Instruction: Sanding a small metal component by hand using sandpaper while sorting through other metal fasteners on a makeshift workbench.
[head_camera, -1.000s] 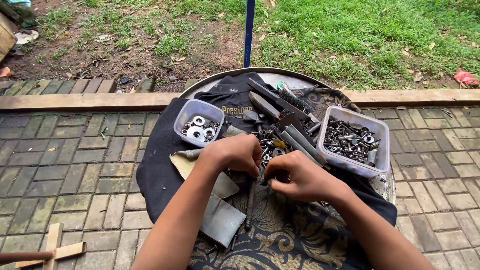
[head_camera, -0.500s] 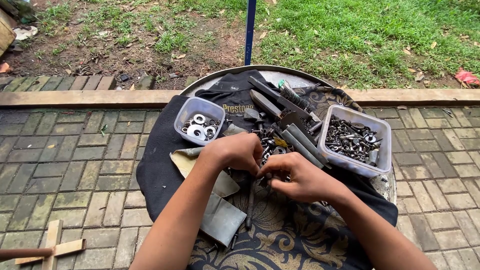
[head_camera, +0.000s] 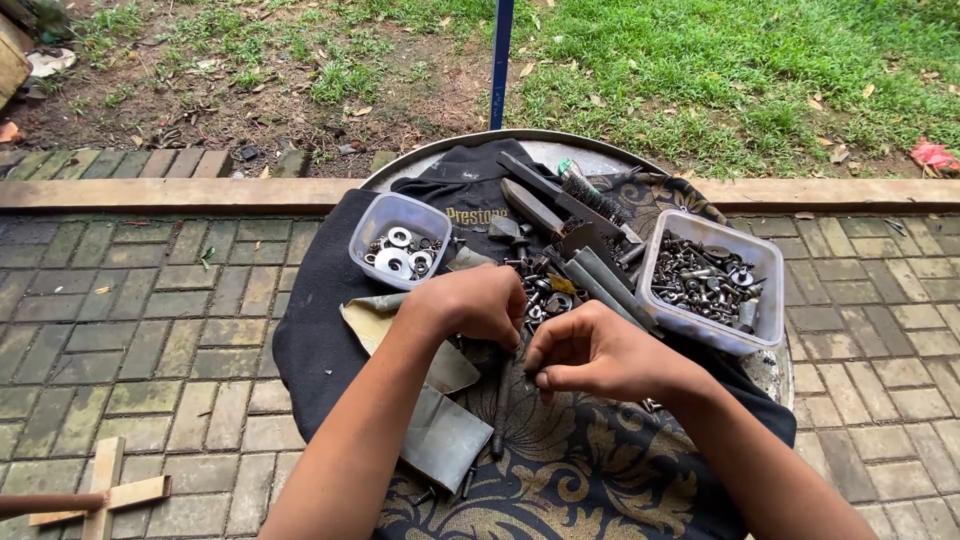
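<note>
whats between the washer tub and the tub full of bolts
In the head view, between the small washer tub and the larger bolt tub lie long dark metal tools and a loose heap of small hardware.

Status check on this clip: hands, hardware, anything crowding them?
Left hand curled over the loose hardware pile. Right hand pinching a small dark piece, too small to identify. Tubs flank both hands; nothing blocking.

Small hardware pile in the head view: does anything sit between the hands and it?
Nothing visible does. Left hand and right hand rest at the near edge of the small hardware pile, between the two plastic tubs.
</note>
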